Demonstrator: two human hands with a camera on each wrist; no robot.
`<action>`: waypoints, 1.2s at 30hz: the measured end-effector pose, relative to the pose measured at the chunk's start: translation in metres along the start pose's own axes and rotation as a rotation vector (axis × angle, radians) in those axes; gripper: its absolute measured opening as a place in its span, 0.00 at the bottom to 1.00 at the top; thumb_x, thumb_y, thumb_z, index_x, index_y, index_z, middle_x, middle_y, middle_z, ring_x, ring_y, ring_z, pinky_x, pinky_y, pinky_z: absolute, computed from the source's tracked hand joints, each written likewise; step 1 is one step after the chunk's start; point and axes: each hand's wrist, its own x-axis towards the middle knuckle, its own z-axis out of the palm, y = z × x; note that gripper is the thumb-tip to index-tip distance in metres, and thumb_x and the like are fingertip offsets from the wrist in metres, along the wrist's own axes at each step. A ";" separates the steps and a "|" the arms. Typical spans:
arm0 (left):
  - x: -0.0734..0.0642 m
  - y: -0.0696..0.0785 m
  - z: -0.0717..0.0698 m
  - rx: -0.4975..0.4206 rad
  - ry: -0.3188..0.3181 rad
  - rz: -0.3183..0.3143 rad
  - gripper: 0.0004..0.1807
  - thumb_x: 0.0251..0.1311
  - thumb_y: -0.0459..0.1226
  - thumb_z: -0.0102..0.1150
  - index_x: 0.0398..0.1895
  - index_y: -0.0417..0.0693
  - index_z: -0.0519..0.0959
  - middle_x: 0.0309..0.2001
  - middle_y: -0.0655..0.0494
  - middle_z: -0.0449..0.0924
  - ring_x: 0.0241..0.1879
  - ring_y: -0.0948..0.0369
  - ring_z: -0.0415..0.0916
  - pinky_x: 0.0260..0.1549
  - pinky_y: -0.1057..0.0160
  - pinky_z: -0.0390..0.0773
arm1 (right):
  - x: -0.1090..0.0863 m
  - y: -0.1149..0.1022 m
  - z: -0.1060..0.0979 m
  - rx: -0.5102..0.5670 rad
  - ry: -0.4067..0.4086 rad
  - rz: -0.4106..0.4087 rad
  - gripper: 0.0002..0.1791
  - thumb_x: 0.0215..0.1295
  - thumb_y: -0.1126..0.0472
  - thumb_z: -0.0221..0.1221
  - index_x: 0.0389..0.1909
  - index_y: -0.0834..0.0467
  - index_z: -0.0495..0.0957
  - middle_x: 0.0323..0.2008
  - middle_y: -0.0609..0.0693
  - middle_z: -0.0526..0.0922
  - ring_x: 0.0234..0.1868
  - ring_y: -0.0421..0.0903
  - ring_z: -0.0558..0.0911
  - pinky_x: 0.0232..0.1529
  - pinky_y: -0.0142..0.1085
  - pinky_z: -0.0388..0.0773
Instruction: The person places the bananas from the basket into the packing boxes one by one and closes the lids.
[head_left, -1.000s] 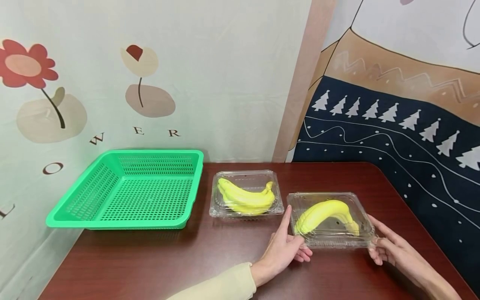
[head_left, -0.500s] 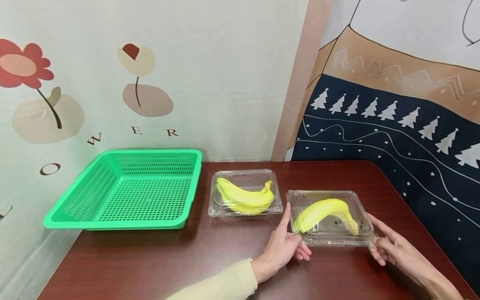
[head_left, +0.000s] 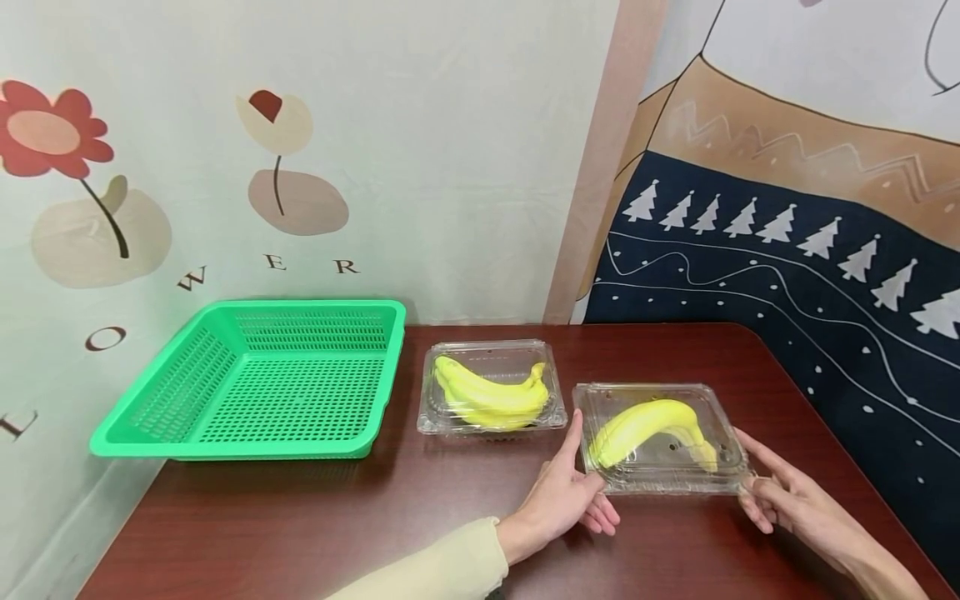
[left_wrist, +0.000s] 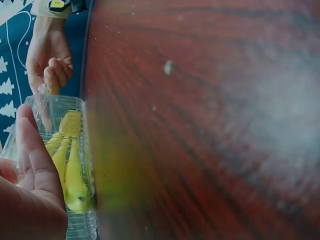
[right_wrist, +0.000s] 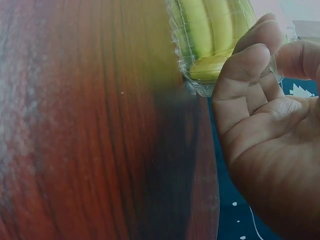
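Observation:
A clear plastic clamshell box (head_left: 660, 437) with a bunch of yellow bananas (head_left: 651, 427) inside sits between both hands at the right of the table. At its left front corner the left hand (head_left: 558, 500) grips it, index finger stretched along the side and thumb at the front edge. The right hand (head_left: 798, 508) pinches the opposite front corner between thumb and fingers. Through the box wall in the left wrist view, several bananas (left_wrist: 73, 170) show. In the right wrist view, curled fingers hide part of the box (right_wrist: 202, 87). Whether its underside touches the table cannot be told.
A second clear clamshell box (head_left: 492, 346) with bananas stands left of the held one. Further left is a green plastic basket (head_left: 378, 433) with perforated walls. The dark red-brown table (head_left: 360, 517) meets printed cloth hangings (head_left: 465, 167) at the back.
Both hands keep their hold on the box, which stays in nearly the same place. Only a slight shift of the whole view shows.

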 end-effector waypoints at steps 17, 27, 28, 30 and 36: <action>0.002 0.000 0.003 0.012 0.055 -0.011 0.53 0.61 0.23 0.50 0.86 0.62 0.41 0.17 0.45 0.83 0.15 0.56 0.83 0.15 0.66 0.80 | -0.001 0.001 0.001 -0.066 0.008 -0.033 0.40 0.79 0.77 0.35 0.80 0.35 0.50 0.23 0.63 0.67 0.24 0.62 0.61 0.24 0.52 0.56; 0.004 0.000 0.003 0.020 0.061 0.003 0.53 0.62 0.24 0.50 0.86 0.63 0.41 0.17 0.46 0.83 0.15 0.57 0.83 0.15 0.67 0.80 | 0.001 -0.005 0.005 -0.263 0.114 -0.011 0.45 0.77 0.77 0.41 0.84 0.44 0.36 0.23 0.57 0.74 0.21 0.59 0.67 0.21 0.51 0.60; 0.003 0.000 0.003 0.021 0.057 0.006 0.53 0.62 0.24 0.50 0.86 0.63 0.41 0.18 0.46 0.83 0.15 0.56 0.83 0.16 0.66 0.81 | 0.001 -0.006 0.006 -0.268 0.122 -0.008 0.44 0.77 0.77 0.41 0.84 0.45 0.35 0.23 0.57 0.74 0.21 0.59 0.68 0.21 0.51 0.61; 0.002 0.000 0.002 0.025 0.045 0.014 0.52 0.63 0.25 0.50 0.85 0.64 0.40 0.18 0.46 0.84 0.16 0.56 0.84 0.17 0.64 0.82 | 0.002 -0.006 0.007 -0.271 0.141 0.004 0.43 0.78 0.76 0.41 0.85 0.47 0.36 0.22 0.57 0.74 0.20 0.57 0.69 0.21 0.50 0.63; 0.001 -0.001 -0.003 0.097 0.024 0.029 0.50 0.65 0.29 0.51 0.85 0.62 0.38 0.24 0.48 0.87 0.22 0.56 0.86 0.25 0.62 0.86 | 0.005 -0.001 0.005 -0.279 0.176 0.014 0.38 0.81 0.72 0.39 0.84 0.42 0.44 0.27 0.57 0.80 0.26 0.49 0.80 0.26 0.41 0.80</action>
